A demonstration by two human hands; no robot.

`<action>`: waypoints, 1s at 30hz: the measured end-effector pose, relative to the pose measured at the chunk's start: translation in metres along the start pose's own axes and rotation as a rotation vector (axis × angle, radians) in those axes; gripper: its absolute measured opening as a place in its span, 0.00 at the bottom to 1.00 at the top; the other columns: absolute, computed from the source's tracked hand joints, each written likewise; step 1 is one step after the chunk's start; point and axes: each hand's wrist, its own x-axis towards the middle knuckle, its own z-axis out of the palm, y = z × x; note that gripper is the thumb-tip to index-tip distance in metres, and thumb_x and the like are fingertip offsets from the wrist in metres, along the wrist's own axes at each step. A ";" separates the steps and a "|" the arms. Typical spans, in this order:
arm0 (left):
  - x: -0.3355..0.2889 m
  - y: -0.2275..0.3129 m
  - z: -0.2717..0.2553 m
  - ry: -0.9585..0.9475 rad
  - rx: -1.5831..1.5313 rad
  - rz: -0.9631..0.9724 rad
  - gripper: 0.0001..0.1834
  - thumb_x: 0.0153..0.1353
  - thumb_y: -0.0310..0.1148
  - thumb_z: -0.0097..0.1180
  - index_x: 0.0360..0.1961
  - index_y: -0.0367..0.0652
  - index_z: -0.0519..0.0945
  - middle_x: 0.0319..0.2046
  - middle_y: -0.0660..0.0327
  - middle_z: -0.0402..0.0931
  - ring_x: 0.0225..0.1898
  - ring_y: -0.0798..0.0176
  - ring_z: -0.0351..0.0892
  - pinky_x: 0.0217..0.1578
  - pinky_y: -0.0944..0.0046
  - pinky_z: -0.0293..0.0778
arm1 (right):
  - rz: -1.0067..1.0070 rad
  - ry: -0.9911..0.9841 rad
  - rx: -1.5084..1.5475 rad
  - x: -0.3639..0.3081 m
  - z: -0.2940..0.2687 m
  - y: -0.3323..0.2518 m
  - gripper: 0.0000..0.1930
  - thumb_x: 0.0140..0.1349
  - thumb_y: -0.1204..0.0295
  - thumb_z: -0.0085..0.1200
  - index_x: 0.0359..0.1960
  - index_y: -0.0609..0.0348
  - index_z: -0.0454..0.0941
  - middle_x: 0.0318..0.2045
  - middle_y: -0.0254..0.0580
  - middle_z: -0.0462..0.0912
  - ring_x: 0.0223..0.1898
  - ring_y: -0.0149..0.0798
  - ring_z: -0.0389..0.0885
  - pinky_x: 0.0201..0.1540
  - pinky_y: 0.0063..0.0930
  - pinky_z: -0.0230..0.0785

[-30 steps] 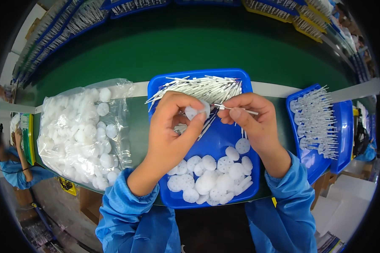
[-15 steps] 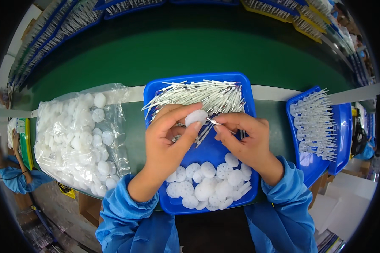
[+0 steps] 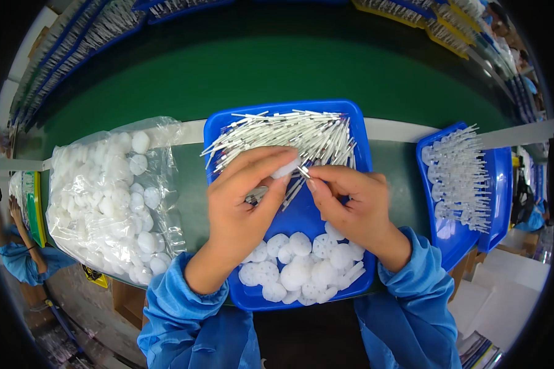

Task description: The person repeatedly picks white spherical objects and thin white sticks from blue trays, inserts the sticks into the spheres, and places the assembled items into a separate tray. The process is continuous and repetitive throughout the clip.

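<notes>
White disc (image 3: 285, 168) first, since it's the bit being handled: in the head view it's up in the air over the middle of the blue tray (image 3: 306, 222), pinched between the thumb and fingers of the left hand (image 3: 237, 194). The right hand (image 3: 358, 195) has a thin rod (image 3: 304, 172) in a fingertip grip, its shiny end right up at the disc's edge (touching or just shy of it, honestly can't tell from this angle). What's changed over the last half second: the disc has tipped so it shows more of its edge than its face, and the fingertips of both hands sit closer together. To me that means the work is now all at the spot where disc and rod meet, so neither hand is free. Below the hands there's a heap of loose discs (image 3: 301, 270), beyond them a pile of pale rods (image 3: 292, 130), with a clear bag of discs (image 3: 101, 197) off to the left.
</notes>
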 end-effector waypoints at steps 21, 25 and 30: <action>-0.014 0.017 0.003 -0.080 0.404 0.012 0.27 0.58 0.19 0.75 0.60 0.38 0.89 0.39 0.51 0.91 0.34 0.55 0.88 0.38 0.60 0.83 | -0.538 0.073 -0.491 0.015 -0.007 0.008 0.10 0.60 0.73 0.74 0.41 0.57 0.88 0.29 0.32 0.90 0.26 0.34 0.88 0.28 0.29 0.72; -0.003 0.017 -0.006 -0.168 0.343 0.145 0.27 0.58 0.25 0.78 0.61 0.38 0.88 0.48 0.50 0.91 0.42 0.55 0.88 0.43 0.59 0.83 | -0.385 0.018 -0.350 0.011 -0.015 0.006 0.11 0.59 0.72 0.76 0.41 0.58 0.89 0.30 0.37 0.91 0.27 0.36 0.89 0.28 0.28 0.73; -0.001 0.002 -0.009 -0.150 0.135 0.072 0.29 0.55 0.28 0.81 0.60 0.40 0.87 0.52 0.55 0.88 0.48 0.58 0.86 0.45 0.61 0.82 | -0.254 -0.018 -0.086 0.011 -0.014 0.005 0.11 0.56 0.74 0.78 0.40 0.58 0.90 0.31 0.40 0.91 0.29 0.41 0.91 0.35 0.30 0.81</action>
